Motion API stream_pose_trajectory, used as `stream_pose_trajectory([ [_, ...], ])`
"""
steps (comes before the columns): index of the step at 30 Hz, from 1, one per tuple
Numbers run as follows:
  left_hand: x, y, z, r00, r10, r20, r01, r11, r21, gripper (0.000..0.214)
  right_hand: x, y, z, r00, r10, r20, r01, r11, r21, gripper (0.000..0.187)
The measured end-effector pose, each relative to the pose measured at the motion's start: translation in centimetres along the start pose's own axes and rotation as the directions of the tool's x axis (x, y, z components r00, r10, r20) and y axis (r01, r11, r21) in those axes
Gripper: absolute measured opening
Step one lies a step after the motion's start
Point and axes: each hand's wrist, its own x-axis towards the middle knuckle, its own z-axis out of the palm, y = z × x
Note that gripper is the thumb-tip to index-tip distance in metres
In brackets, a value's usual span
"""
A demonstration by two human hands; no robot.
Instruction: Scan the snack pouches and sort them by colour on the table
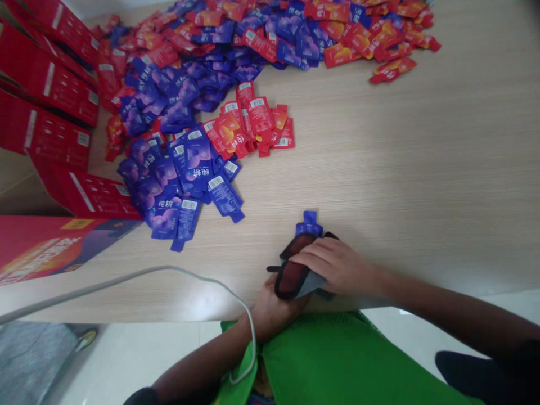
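In front of me at the table edge, my right hand (335,264) has its fingers curled over a dark item (293,275) with black rims, reddish-brown panels and a grey side; its kind is unclear. My left hand (276,309) is below and against this item, its fingers hidden by it. Just beyond the item lies a purple sachet (309,225), partly covered. Farther left are a loose group of purple sachets (196,157) and a small group of red sachets (261,118), several with barcodes facing up.
A large mixed heap of purple and red sachets (219,56) spreads along the far side. Red boxes (59,124) stand in a row at left, beside a printed carton (46,244). A pale cable (169,268) crosses the near edge and hangs over the green apron (329,360).
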Motion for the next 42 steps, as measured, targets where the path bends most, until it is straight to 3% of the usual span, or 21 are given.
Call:
stream_pose_trajectory([
  [2, -0.1, 0.1, -0.1, 1.000, -0.004, 0.007, 0.004, 1.000, -0.009, 0.017, -0.3, 0.5, 1.6, 0.999, 0.028, 0.041, -0.028, 1.000, 0.000, 0.035],
  [5, 0.0, 0.1, -0.5, 0.998, 0.063, 0.021, -0.063, 0.998, -0.032, 0.025, 0.8, 3.2, 1.9, 0.997, 0.071, 0.011, -0.070, 0.996, -0.055, 0.041],
  [11, 0.2, -0.2, -0.8, 0.995, 0.094, 0.038, -0.092, 0.995, -0.036, 0.030, 4.9, 9.3, -2.0, 0.975, 0.177, -0.137, -0.208, 0.944, -0.257, 0.049],
  [13, 0.3, -0.2, -0.9, 0.996, 0.087, 0.034, -0.086, 0.995, -0.046, 0.030, 5.5, 9.3, -3.5, 0.948, 0.200, -0.249, -0.259, 0.936, -0.237, 0.049],
  [16, 0.3, -0.1, -0.8, 0.997, 0.078, 0.023, -0.077, 0.995, -0.063, 0.030, 4.7, 6.4, -4.7, 0.913, 0.174, -0.368, -0.239, 0.961, -0.138, 0.050],
  [17, 0.2, -0.1, -0.7, 0.997, 0.068, 0.024, -0.066, 0.996, -0.068, 0.029, 4.0, 4.9, -4.6, 0.927, 0.148, -0.346, -0.196, 0.975, -0.109, 0.050],
  [20, 0.0, -0.1, -0.2, 0.999, 0.013, 0.033, -0.011, 0.998, -0.069, 0.021, 1.6, 0.8, -2.5, 0.993, 0.040, -0.113, -0.044, 0.999, -0.033, 0.045],
  [23, -0.2, -0.1, -0.1, 0.999, -0.010, 0.031, 0.012, 0.998, -0.061, 0.020, 0.1, -0.2, 0.6, 0.998, 0.058, 0.035, -0.058, 0.998, -0.003, 0.036],
  [26, 0.1, 0.0, -0.5, 0.998, 0.054, 0.035, -0.053, 0.998, -0.042, 0.025, 0.7, 2.5, 1.7, 0.991, 0.132, 0.023, -0.130, 0.990, -0.054, 0.041],
  [30, 0.7, 0.1, -1.3, 0.994, 0.104, 0.035, -0.103, 0.994, -0.037, 0.029, 3.5, 8.3, -0.7, 0.960, 0.265, -0.089, -0.277, 0.942, -0.191, 0.050],
  [33, 1.5, 0.0, -1.7, 0.996, 0.078, -0.038, -0.081, 0.995, -0.067, 0.022, 4.2, 10.9, -3.5, 0.906, 0.335, -0.259, -0.384, 0.907, -0.170, 0.048],
  [37, 4.1, -0.8, -2.5, 0.986, 0.009, -0.167, -0.024, 0.996, -0.089, 0.018, 2.1, 11.3, -5.9, 0.715, 0.451, -0.534, -0.528, 0.849, 0.010, 0.045],
  [39, 6.1, -1.5, -2.9, 0.984, -0.064, -0.164, 0.055, 0.997, -0.059, 0.022, 0.3, 11.0, -6.0, 0.621, 0.515, -0.591, -0.582, 0.808, 0.092, 0.045],
  [42, 9.3, -2.3, -2.9, 0.978, -0.192, -0.086, 0.193, 0.981, 0.012, 0.041, -2.3, 10.5, -5.3, 0.520, 0.610, -0.598, -0.640, 0.742, 0.201, 0.046],
])
